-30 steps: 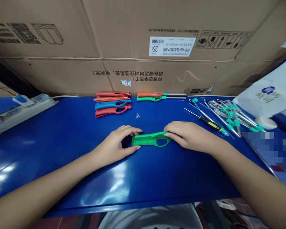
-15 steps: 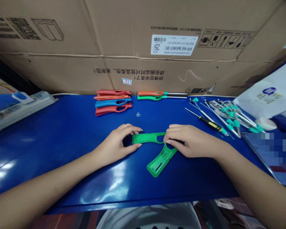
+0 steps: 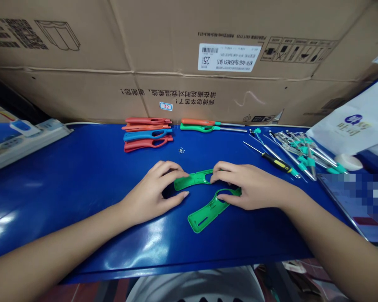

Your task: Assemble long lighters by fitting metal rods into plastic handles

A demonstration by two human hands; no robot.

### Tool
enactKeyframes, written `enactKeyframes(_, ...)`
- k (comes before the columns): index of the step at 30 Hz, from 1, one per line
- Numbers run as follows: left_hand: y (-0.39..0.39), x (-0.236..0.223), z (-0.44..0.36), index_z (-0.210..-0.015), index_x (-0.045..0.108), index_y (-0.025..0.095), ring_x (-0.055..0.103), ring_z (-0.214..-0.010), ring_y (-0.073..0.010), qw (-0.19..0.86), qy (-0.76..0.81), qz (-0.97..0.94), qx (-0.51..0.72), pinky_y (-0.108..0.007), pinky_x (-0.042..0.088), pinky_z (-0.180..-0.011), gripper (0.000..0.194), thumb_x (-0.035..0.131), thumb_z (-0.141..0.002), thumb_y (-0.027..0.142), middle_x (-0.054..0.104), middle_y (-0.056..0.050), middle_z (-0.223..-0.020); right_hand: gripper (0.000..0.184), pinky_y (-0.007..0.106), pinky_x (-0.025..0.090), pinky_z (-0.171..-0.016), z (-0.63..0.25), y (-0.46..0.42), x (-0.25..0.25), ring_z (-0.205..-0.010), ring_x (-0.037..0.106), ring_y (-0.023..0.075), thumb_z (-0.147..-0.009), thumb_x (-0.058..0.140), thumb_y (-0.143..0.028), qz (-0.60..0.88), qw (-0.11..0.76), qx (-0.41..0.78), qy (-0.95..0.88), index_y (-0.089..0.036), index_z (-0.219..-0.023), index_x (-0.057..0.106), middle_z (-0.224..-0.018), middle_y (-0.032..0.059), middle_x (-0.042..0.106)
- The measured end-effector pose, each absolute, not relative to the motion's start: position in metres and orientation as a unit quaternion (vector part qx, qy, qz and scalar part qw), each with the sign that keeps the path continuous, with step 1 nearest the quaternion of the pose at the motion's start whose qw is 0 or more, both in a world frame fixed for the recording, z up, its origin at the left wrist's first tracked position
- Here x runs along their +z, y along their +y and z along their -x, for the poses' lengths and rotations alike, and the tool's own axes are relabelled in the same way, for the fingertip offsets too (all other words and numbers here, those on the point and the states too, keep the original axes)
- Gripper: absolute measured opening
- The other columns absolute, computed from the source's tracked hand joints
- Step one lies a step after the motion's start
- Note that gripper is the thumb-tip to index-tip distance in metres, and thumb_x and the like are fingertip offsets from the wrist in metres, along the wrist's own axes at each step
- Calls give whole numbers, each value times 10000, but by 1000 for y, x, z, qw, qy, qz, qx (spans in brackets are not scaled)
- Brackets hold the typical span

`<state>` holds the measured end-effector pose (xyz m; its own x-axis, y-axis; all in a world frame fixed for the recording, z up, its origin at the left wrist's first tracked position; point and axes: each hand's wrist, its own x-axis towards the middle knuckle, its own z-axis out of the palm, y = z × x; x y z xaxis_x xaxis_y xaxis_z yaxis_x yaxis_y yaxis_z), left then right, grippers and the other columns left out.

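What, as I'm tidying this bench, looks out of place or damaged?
The teal-ended metal rods at the right lie jumbled, unlike the aligned handles. The carton behind has upside-down printing. No damage shows on the near green shell or the far green shell.

Two hands (image 3: 154, 188), two green shell halves (image 3: 203, 216), two lighters (image 3: 193, 122), one screwdriver (image 3: 275, 162)

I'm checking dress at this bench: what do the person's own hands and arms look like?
The left hand and right hand are ungloved; no ring, watch or bracelet shows. The left forearm and right forearm are bare, with no sleeve in view.
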<state>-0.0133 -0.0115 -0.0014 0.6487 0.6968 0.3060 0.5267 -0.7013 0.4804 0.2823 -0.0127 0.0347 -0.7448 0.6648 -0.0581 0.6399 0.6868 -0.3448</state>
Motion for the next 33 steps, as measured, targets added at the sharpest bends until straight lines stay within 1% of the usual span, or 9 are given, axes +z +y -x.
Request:
enactKeyframes(2,-16,3,12,-1276,626,224,560,-1173,-240,158,323,-905,226,-420,458,-1040,379,682,-948,405,601,-78,-1261,300,316,444,-718,-282,-13,34,-847,621,166,-928,633,-302,353,33,172,-919,-252,-1220,588,-1319,46,564)
enactKeyframes(3,-19,5,12,-1299,615,225,557,-1187,-250,154,316,-911,216,-426,454,-1038,437,702,-929,442,602,-81,-1276,304,319,448,-722,-282,-13,33,-851,625,168,-926,633,-296,354,32,170,-919,-250,-1223,587,-1330,49,561)
enactKeyframes(5,-23,8,11,-1340,591,227,558,-1197,-270,151,306,-920,195,-443,450,-1027,562,735,-882,518,608,-85,-1296,290,320,454,-722,-282,-12,32,-853,628,172,-940,628,-306,356,31,167,-919,-242,-1220,587,-1304,52,579)
enactKeyframes(7,-25,9,11,-1352,581,230,570,-1175,-275,153,301,-924,177,-446,456,-995,612,748,-854,545,626,-80,-1286,259,317,456,-723,-282,-10,30,-870,633,181,-969,609,-335,357,32,166,-919,-234,-1207,592,-1234,50,614)
enactKeyframes(10,-25,8,10,-1350,577,232,582,-1156,-268,165,304,-923,166,-438,466,-966,517,714,-895,436,650,-73,-1266,237,312,453,-715,-282,-7,28,-888,637,189,-1000,584,-371,357,36,163,-919,-225,-1185,606,-1128,42,648)
enactKeyframes(14,-21,5,12,-1320,589,207,587,-1148,-243,199,313,-910,185,-418,485,-984,380,597,-942,242,662,-77,-1231,223,310,450,-711,-282,-5,27,-878,637,184,-1006,587,-377,355,36,159,-920,-221,-1162,619,-1098,34,656)
enactKeyframes(19,-18,4,13,-1270,620,177,600,-1119,-215,222,307,-901,213,-373,520,-978,403,547,-880,104,676,-69,-1176,201,303,438,-703,-282,-7,25,-862,635,177,-1011,577,-380,350,38,149,-924,-227,-1133,623,-1097,29,654)
enactKeyframes(27,-12,3,13,-1228,653,207,613,-1088,-210,221,284,-904,231,-376,536,-953,353,518,-919,101,679,-67,-1143,150,306,420,-680,-281,-8,25,-814,611,167,-1005,552,-312,343,34,137,-929,-219,-1086,639,-1061,28,656)
enactKeyframes(33,-9,2,16,-1230,657,211,618,-1079,-212,213,280,-908,226,-381,536,-951,298,540,-961,163,680,-70,-1138,155,307,425,-692,-281,-10,27,-825,616,170,-991,549,-275,334,36,143,-931,-217,-1097,645,-1078,43,667)
